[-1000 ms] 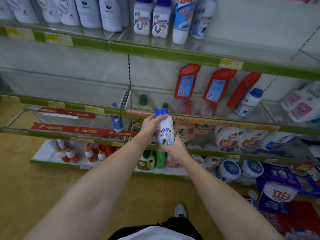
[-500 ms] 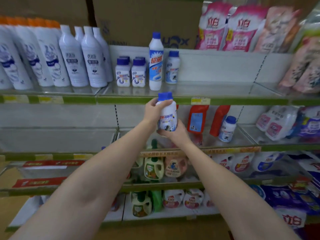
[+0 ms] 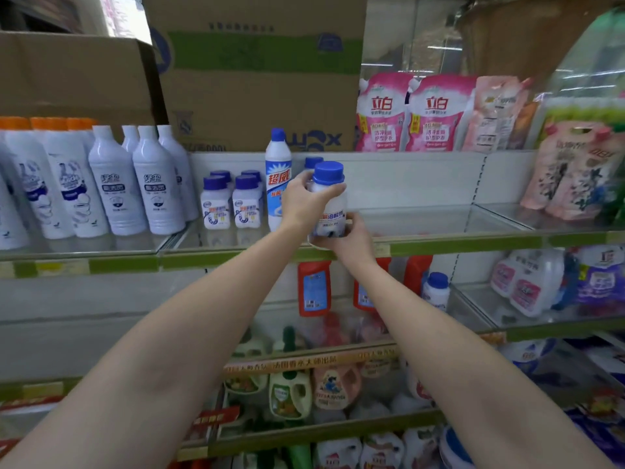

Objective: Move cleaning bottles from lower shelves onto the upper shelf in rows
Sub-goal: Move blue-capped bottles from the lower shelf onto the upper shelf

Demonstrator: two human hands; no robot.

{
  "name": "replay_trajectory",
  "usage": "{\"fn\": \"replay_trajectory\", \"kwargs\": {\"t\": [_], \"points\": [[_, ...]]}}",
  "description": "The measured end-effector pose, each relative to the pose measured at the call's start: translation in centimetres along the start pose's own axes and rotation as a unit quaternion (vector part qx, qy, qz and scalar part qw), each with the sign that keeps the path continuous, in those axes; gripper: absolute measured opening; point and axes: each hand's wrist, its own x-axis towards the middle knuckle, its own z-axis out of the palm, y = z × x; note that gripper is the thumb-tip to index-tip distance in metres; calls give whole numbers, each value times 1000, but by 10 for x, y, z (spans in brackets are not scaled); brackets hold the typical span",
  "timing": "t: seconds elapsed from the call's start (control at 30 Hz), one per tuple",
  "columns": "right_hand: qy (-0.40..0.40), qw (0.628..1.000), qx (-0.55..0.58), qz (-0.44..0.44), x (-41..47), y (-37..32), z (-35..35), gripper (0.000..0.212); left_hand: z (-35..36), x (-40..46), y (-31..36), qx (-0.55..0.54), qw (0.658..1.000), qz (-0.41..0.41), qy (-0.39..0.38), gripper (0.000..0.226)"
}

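above the upper shelf [image 3: 439,245], blue-capped bottle [image 3: 328,204] clasped between left hand [image 3: 302,204] and right hand [image 3: 351,240]

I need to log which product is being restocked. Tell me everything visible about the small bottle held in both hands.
The small bottle is white, plastic-looking, short and round, with a wide blue screw cap that is on. Its label carries red and blue print and a dark picture low down; the text is too blurred to read. It is upright, at the front edge of the upper shelf, right of the tall blue-capped bottle. The left hand wraps its upper body; the right hand cups its base.
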Motion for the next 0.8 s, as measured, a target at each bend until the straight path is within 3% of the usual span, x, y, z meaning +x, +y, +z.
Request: {"fn": "replay_trajectory", "kwargs": {"t": [0.27,0.4,0.8], "points": [[-29,997,-67,30,68,21,16,61,24,63,-16,165,985,-37,-13,31],[-86,985,-141,46,95,23,16,37,30,93,-19,235,967,-79,-61,34],[-85,974,-204,54,152,40,44,73,44,142,-49,253,960,-119,-24,41]]}}
